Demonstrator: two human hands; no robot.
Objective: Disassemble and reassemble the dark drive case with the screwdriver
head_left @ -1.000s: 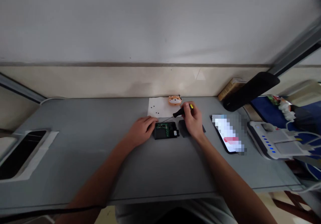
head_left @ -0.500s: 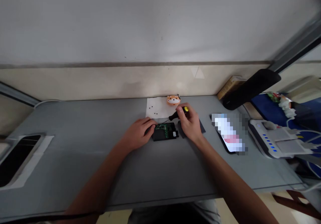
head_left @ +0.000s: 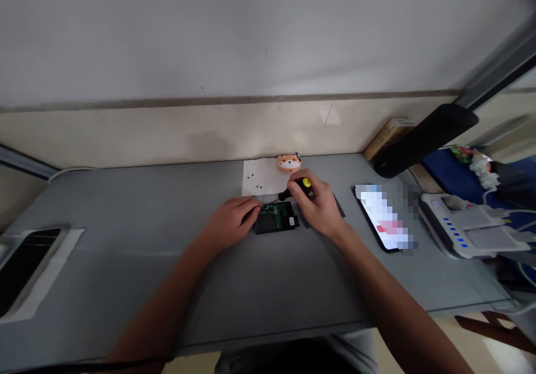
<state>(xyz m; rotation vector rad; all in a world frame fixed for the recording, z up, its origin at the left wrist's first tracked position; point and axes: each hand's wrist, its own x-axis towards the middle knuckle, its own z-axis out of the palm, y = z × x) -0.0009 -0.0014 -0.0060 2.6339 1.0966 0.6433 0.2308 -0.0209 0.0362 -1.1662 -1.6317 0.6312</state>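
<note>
A small black electronic device (head_left: pixel 264 226) with a bare green circuit board (head_left: pixel 272 212) lies flat on the grey table. My left hand (head_left: pixel 234 217) is closed at its upper left corner, thumb and fingers gripping that edge. In my right hand (head_left: pixel 312 201) is a black screwdriver (head_left: pixel 285 195) with a yellow end cap, held slantwise. Its thin shaft points left to the top edge of the board, close to my left fingertips; the exact tip is hard to make out. A dark flat panel (head_left: pixel 340 206) lies partly hidden beneath my right hand.
Behind the device, a white paper (head_left: pixel 254 183) carries several tiny dark screws (head_left: pixel 252 175) and an orange animal-faced case (head_left: pixel 289 163). A lit phone (head_left: pixel 383 217) and a white power strip (head_left: pixel 460 229) lie right, a black cylinder (head_left: pixel 422 142) behind them. Another phone (head_left: pixel 27 268) rests far left.
The screwdriver and my right hand have shifted slightly left and tilted a little. My left hand keeps its place on the device. The whole view has shifted slightly.
</note>
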